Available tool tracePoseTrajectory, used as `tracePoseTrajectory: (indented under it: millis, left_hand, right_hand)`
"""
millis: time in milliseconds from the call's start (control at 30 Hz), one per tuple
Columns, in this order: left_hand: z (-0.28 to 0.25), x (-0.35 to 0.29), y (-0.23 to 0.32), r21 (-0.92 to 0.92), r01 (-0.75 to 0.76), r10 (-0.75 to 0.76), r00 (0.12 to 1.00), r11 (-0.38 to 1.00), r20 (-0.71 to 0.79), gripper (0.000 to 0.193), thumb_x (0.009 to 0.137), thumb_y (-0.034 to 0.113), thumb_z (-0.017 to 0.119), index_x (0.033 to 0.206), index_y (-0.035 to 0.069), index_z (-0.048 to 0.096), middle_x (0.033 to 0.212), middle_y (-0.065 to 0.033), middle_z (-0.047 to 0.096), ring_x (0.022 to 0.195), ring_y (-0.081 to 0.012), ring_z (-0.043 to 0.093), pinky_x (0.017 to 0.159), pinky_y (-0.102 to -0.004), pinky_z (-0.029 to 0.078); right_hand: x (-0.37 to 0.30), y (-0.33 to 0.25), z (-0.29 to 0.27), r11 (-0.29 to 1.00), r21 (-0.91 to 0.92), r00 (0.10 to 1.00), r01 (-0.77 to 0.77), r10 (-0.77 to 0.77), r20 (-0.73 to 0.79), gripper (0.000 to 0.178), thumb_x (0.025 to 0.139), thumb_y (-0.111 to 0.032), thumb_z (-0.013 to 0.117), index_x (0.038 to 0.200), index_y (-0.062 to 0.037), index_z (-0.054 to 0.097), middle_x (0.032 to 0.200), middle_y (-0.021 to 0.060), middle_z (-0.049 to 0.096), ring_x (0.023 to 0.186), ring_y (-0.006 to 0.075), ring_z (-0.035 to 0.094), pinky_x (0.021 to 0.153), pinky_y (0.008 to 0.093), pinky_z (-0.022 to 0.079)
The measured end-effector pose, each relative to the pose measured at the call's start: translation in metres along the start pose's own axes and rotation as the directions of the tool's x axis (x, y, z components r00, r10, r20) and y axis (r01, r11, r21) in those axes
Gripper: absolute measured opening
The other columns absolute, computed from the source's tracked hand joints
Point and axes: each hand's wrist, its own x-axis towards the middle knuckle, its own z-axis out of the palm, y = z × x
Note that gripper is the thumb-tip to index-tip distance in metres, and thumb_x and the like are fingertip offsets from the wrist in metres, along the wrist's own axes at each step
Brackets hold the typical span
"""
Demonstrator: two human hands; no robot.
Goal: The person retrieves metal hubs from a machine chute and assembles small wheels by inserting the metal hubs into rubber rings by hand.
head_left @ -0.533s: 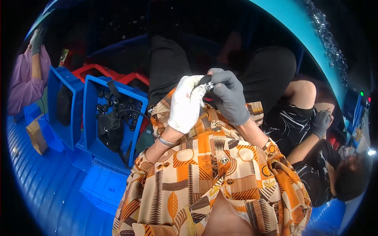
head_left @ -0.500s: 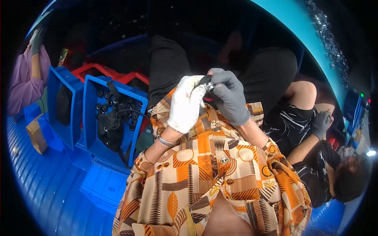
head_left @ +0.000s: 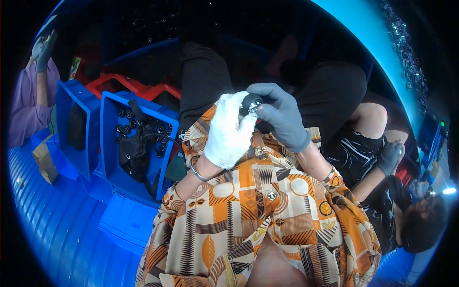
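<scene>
Between my two hands, above my lap, is a small round black part (head_left: 250,103) with a shiny metal centre. My left hand (head_left: 228,131), in a white glove, grips it between thumb and fingers. From the other side my right hand (head_left: 281,115), in a grey glove, pinches its edge with thumb and forefinger. The metal side faces toward the right hand. Part of the round piece is hidden by the fingers.
To my left stands a blue bin (head_left: 165,184) holding several black round parts (head_left: 125,129) and a black pouch (head_left: 134,155). Another blue bin (head_left: 91,138) and a red crate (head_left: 110,83) adjoin it. Co-workers sit at both sides. Clear small pieces (head_left: 404,52) lie on a turquoise surface at the right.
The black part has turned so that more of its round body and metal centre shows. My right fingers have shifted and opened slightly around it.
</scene>
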Motion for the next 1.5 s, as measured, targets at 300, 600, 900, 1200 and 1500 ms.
tracePoseTrajectory:
  millis: [300, 600, 900, 1200, 1500]
  left_hand:
    - [0.005, -0.012, -0.006, 0.141, -0.059, 0.061, 0.998, 0.988, -0.009, 0.035, 0.084, 0.003, 0.055, 0.117, -0.004, 0.049, 0.096, -0.0179, 0.051, 0.08, -0.0281, 0.054, 0.072, -0.0363, 0.046]
    - [0.017, -0.027, -0.017, 0.123, 0.023, -0.009, 0.994, 0.992, -0.111, 0.022, 0.082, 0.002, 0.056, 0.103, -0.004, 0.055, 0.091, -0.0167, 0.054, 0.079, -0.029, 0.056, 0.073, -0.0351, 0.046]
    - [0.014, -0.021, -0.035, -0.206, 0.329, -0.34, 0.94, 0.922, -0.022, 0.029, 0.089, 0.011, 0.06, 0.116, 0.0, 0.054, 0.101, -0.0131, 0.062, 0.082, -0.0171, 0.063, 0.07, -0.029, 0.051]
    - [0.012, -0.02, -0.025, -0.159, 0.362, -0.365, 0.931, 0.919, 0.01, 0.029, 0.088, 0.01, 0.062, 0.115, 0.0, 0.056, 0.097, -0.0073, 0.061, 0.085, -0.0106, 0.058, 0.073, -0.025, 0.048]
    - [0.012, -0.026, -0.037, 0.003, 0.17, -0.169, 0.983, 0.986, -0.072, 0.027, 0.084, 0.003, 0.057, 0.11, -0.001, 0.056, 0.09, -0.0082, 0.056, 0.076, -0.0145, 0.057, 0.066, -0.0272, 0.047]
  right_hand:
    - [-0.01, 0.008, 0.012, 0.996, -0.077, 0.997, -0.049, 0.043, -0.071, 0.022, 0.082, -0.005, 0.06, 0.104, -0.0001, 0.059, 0.095, 0.0052, 0.061, 0.081, 0.0092, 0.058, 0.077, 0.0253, 0.049]
    - [-0.015, 0.042, 0.03, 0.969, -0.231, 0.963, 0.083, -0.137, -0.232, 0.011, 0.085, -0.008, 0.058, 0.091, -0.0002, 0.061, 0.082, 0.0053, 0.06, 0.069, 0.009, 0.054, 0.063, 0.0245, 0.045]
    - [-0.011, 0.047, 0.021, 0.99, -0.109, 0.967, -0.085, 0.055, -0.25, 0.016, 0.09, -0.011, 0.055, 0.1, 0.0, 0.061, 0.09, 0.0061, 0.062, 0.08, 0.0094, 0.057, 0.072, 0.0245, 0.048]
    - [-0.007, 0.05, 0.016, 0.985, -0.175, 0.974, -0.014, -0.026, -0.225, 0.018, 0.09, -0.011, 0.056, 0.104, -0.0009, 0.059, 0.092, 0.0065, 0.061, 0.08, 0.0099, 0.057, 0.072, 0.0244, 0.049]
    - [-0.007, 0.045, 0.016, 0.928, -0.368, 0.994, 0.066, -0.093, -0.056, 0.021, 0.085, -0.009, 0.061, 0.104, -0.0009, 0.059, 0.092, 0.0067, 0.059, 0.077, 0.0104, 0.057, 0.07, 0.0248, 0.048]
